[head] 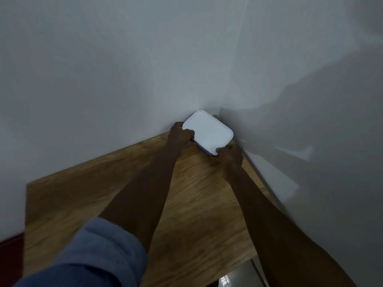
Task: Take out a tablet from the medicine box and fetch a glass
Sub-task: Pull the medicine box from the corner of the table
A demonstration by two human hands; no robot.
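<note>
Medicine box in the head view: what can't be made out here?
- Contents of the medicine box: hidden by its shut white lid.
- Fingertips of the left hand and right hand: curled round the box edges.
- Any glass: none in view.
- Bottom-right shiny surface: cut off by the frame edge.

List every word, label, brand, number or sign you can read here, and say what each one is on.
None: no readable text shows anywhere in this view.
The medicine box shows only a plain white lid, with no label or print visible.
The wooden table, the white wall and the blue sleeve carry no writing or signs.
The left hand and right hand cover parts of the box's edges.
</note>
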